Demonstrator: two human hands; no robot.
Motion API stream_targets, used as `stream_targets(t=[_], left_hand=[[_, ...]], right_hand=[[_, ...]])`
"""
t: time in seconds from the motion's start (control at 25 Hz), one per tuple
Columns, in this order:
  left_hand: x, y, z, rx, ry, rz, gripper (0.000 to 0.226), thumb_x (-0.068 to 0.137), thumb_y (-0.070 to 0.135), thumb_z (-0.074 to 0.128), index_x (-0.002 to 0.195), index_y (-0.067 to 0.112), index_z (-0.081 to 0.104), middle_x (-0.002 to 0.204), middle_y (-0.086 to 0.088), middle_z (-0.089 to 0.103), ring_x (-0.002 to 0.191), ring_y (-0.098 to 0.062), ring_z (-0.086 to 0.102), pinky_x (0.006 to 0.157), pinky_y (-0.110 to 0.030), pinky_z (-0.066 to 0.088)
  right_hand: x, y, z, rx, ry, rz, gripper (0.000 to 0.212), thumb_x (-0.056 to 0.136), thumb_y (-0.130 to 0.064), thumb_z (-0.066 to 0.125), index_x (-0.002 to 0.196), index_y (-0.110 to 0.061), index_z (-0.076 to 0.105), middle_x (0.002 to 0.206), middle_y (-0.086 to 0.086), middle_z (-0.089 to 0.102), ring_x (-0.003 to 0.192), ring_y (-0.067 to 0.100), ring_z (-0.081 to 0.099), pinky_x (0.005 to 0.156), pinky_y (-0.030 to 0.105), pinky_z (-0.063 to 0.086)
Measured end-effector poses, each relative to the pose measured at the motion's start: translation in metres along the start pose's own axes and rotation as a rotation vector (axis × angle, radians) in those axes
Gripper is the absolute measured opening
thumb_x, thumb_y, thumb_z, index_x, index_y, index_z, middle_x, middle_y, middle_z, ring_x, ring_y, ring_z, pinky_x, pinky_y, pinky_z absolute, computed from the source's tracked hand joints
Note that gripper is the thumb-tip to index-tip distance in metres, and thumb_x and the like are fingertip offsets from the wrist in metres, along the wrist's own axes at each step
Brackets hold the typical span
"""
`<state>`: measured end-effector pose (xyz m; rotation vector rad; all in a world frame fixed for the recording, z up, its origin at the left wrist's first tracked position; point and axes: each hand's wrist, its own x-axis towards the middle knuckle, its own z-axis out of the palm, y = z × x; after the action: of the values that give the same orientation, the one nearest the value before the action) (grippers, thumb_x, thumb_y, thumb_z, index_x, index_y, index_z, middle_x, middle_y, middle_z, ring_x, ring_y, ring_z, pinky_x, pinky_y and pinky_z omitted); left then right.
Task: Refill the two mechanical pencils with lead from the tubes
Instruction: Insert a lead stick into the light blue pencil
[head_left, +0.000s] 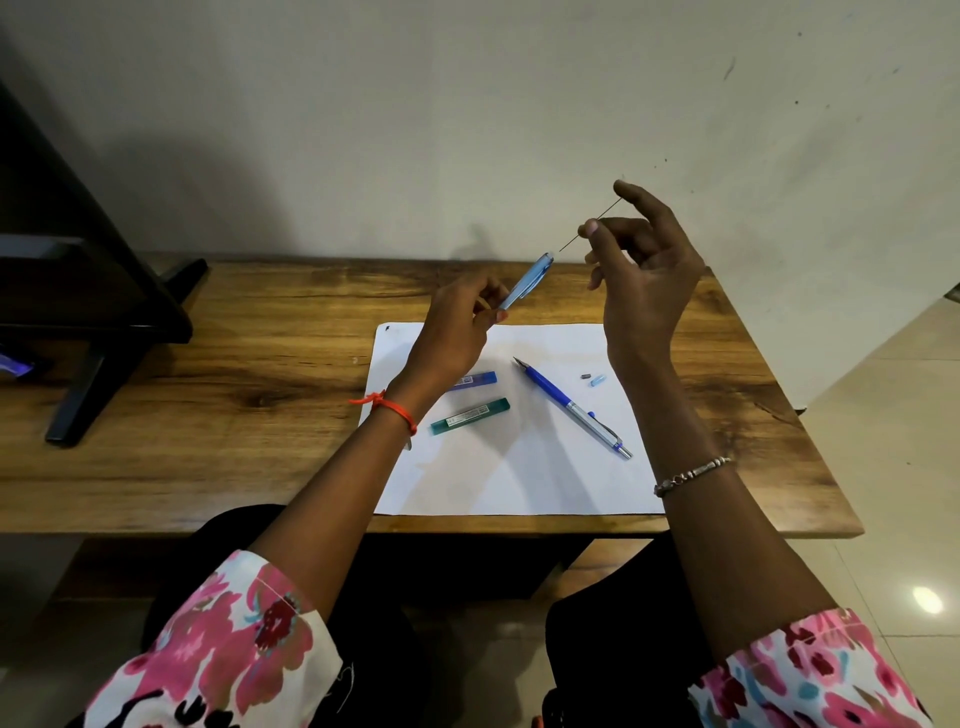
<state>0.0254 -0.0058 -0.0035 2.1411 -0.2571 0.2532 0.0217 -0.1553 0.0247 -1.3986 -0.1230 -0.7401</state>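
Grips the light-blue pencil in the left hand, fingers curled round the lower barrel, well above the wooden surface, upper end tilted up and to the right. Pinches a thin lead between thumb and forefinger of the right hand, other fingers loosely spread, lower tip of the lead just beside the pencil's upper end; cannot tell whether touching. Lying flat on the white sheet below: a blue tube, partly hidden behind the left wrist, and a green tube just nearer; a blue-and-silver pencil set diagonally to the right, tip pointing away; beside it, near the right wrist, a small grey piece and a light-blue cap. Wears an orange thread on the left wrist, a silver bracelet on the right, floral sleeves at both elbows. At the surface's far left, a dark stand.
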Motion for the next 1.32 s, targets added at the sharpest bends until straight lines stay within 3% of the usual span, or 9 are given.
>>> stream_targets(t=[0.36, 0.68, 0.84, 1.04, 1.12, 1.2, 1.32], left_hand=[[0.001, -0.001, 0.001, 0.041, -0.008, 0.007, 0.017, 0.085, -0.002, 0.057, 0.102, -0.002, 0.061, 0.104, -0.016, 0.063, 0.083, -0.013, 0.052, 0.06, 0.002, 0.036], [0.0, 0.001, 0.001, 0.049, -0.013, 0.005, 0.017, 0.085, -0.002, 0.057, 0.102, -0.002, 0.06, 0.105, -0.016, 0.063, 0.084, -0.012, 0.051, 0.061, 0.004, 0.037], [0.001, 0.001, 0.0, 0.053, -0.012, 0.005, 0.019, 0.086, 0.0, 0.057, 0.104, -0.001, 0.06, 0.107, -0.015, 0.063, 0.086, -0.011, 0.051, 0.06, 0.004, 0.037], [0.001, -0.001, -0.001, 0.036, -0.007, 0.0, 0.017, 0.085, -0.003, 0.056, 0.101, -0.003, 0.06, 0.105, -0.016, 0.063, 0.082, -0.013, 0.051, 0.06, 0.004, 0.036], [0.001, -0.001, -0.001, 0.025, -0.006, -0.002, 0.016, 0.084, -0.004, 0.057, 0.1, -0.003, 0.061, 0.104, -0.017, 0.063, 0.081, -0.014, 0.051, 0.059, 0.003, 0.036], [0.001, -0.001, -0.001, 0.03, -0.008, -0.003, 0.016, 0.084, -0.002, 0.057, 0.1, -0.002, 0.061, 0.104, -0.016, 0.062, 0.082, -0.013, 0.051, 0.059, 0.003, 0.036], [0.002, -0.002, -0.001, 0.043, -0.009, -0.004, 0.017, 0.084, -0.001, 0.058, 0.101, -0.001, 0.061, 0.105, -0.015, 0.062, 0.082, -0.013, 0.051, 0.058, 0.003, 0.036]], right_hand=[[0.002, 0.004, 0.0, -0.029, -0.038, 0.013, 0.034, 0.078, -0.007, 0.068, 0.111, -0.014, 0.064, 0.069, -0.007, 0.07, 0.064, 0.016, 0.061, 0.066, 0.036, 0.048], [0.001, 0.004, 0.0, -0.042, -0.048, 0.026, 0.032, 0.077, -0.008, 0.068, 0.107, -0.021, 0.065, 0.068, -0.008, 0.07, 0.064, 0.012, 0.061, 0.068, 0.039, 0.047], [-0.001, 0.009, 0.0, -0.168, -0.129, 0.043, 0.016, 0.082, -0.016, 0.066, 0.097, -0.012, 0.072, 0.079, 0.001, 0.072, 0.066, 0.007, 0.06, 0.06, 0.027, 0.045], [0.007, 0.01, -0.008, -0.235, -0.205, 0.215, 0.021, 0.092, -0.021, 0.053, 0.092, -0.015, 0.072, 0.083, 0.005, 0.07, 0.064, 0.011, 0.054, 0.051, 0.021, 0.038], [0.013, 0.016, -0.021, -0.432, -0.26, 0.336, 0.015, 0.086, -0.011, 0.059, 0.087, -0.006, 0.073, 0.079, 0.015, 0.067, 0.055, 0.01, 0.052, 0.047, 0.016, 0.037], [0.017, 0.026, -0.035, -0.775, -0.457, 0.454, 0.016, 0.074, -0.002, 0.068, 0.088, 0.005, 0.073, 0.08, 0.02, 0.068, 0.053, 0.007, 0.053, 0.045, 0.016, 0.037], [0.014, 0.035, -0.039, -1.091, -0.657, 0.572, 0.032, 0.061, -0.003, 0.081, 0.092, 0.004, 0.072, 0.09, 0.02, 0.068, 0.07, 0.019, 0.056, 0.046, 0.024, 0.033]])
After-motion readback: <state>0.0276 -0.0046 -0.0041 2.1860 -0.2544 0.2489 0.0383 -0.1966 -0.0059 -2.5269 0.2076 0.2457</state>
